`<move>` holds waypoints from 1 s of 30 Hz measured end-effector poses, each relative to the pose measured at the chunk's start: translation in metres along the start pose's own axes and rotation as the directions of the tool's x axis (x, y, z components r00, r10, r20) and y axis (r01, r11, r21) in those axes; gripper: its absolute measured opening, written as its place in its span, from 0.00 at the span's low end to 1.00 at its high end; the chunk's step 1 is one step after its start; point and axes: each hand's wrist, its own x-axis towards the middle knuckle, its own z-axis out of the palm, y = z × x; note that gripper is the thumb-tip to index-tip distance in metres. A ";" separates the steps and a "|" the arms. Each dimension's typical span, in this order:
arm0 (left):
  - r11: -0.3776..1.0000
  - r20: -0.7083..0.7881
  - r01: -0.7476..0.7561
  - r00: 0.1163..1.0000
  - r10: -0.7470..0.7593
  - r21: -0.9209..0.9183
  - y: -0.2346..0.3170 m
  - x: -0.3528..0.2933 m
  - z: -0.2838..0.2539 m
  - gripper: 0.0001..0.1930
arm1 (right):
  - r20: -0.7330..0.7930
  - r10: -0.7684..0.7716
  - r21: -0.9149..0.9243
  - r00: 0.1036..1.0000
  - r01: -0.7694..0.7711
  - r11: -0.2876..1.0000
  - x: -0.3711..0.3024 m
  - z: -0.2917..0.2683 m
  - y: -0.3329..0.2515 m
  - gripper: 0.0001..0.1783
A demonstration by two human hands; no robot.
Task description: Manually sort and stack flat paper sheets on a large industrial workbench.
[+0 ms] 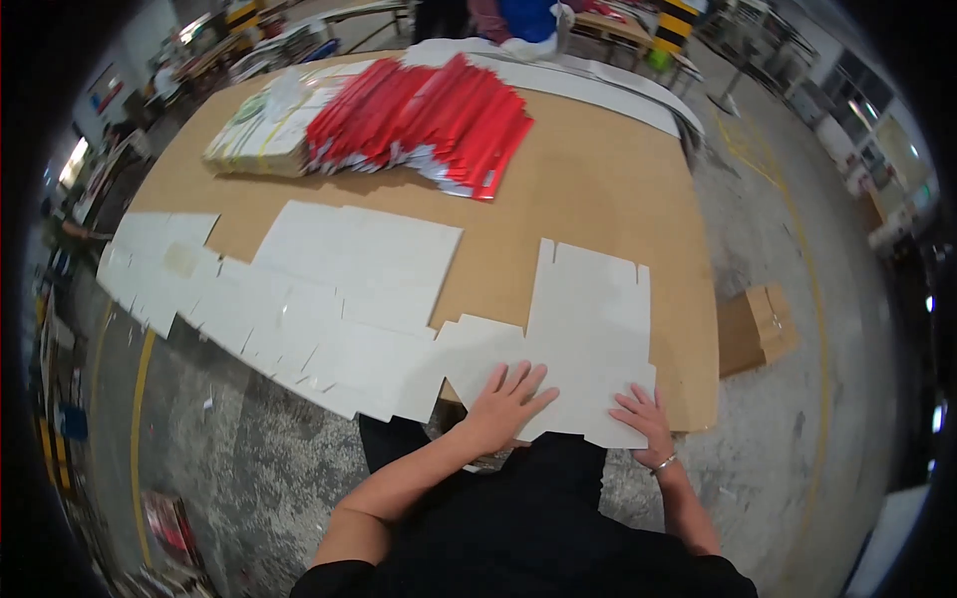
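Observation:
A white die-cut cardboard sheet (588,329) lies flat at the table's near edge, with slots cut in its far end. My left hand (504,404) rests on the sheet's left part, fingers spread. On its near right corner lies my right hand (643,419), fingers apart and a bracelet at the wrist. Neither hand grips anything that I can see. To the left, more white cut cardboard sheets (359,264) lie flat, with slits along their near edge. My left thumb points toward the sheet's middle.
The table is covered in brown cardboard (598,199). Farther back lie a fanned pile of red packets (429,120) and a strapped stack of flat pale pieces (264,130). A brown carton (758,324) stands on the floor at right. Another person (528,25) is at the far side.

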 end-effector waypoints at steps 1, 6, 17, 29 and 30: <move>0.997 -0.028 -0.049 0.998 0.051 0.066 -0.004 0.005 0.019 0.41 | 0.028 0.005 -0.111 1.000 -0.002 0.994 0.000 -0.009 -0.007 0.20; 0.939 -0.045 -0.208 0.978 0.203 -0.274 -0.003 0.059 0.016 0.26 | -0.198 0.512 0.177 0.836 -0.484 0.857 -0.054 -0.015 0.024 0.37; 0.999 -0.160 -0.033 0.987 0.032 -0.006 0.031 0.054 0.038 0.26 | -0.358 -0.056 -0.052 0.932 0.040 0.998 0.050 0.045 -0.017 0.19; 0.981 0.245 -0.176 0.958 0.150 0.087 -0.005 0.025 -0.023 0.37 | -0.185 -0.203 0.064 0.961 0.218 0.974 0.050 0.058 -0.028 0.10; 0.982 0.279 -0.188 0.944 0.175 0.023 -0.010 0.027 -0.028 0.36 | -0.165 -0.199 0.046 0.966 0.209 0.977 0.051 0.056 -0.030 0.09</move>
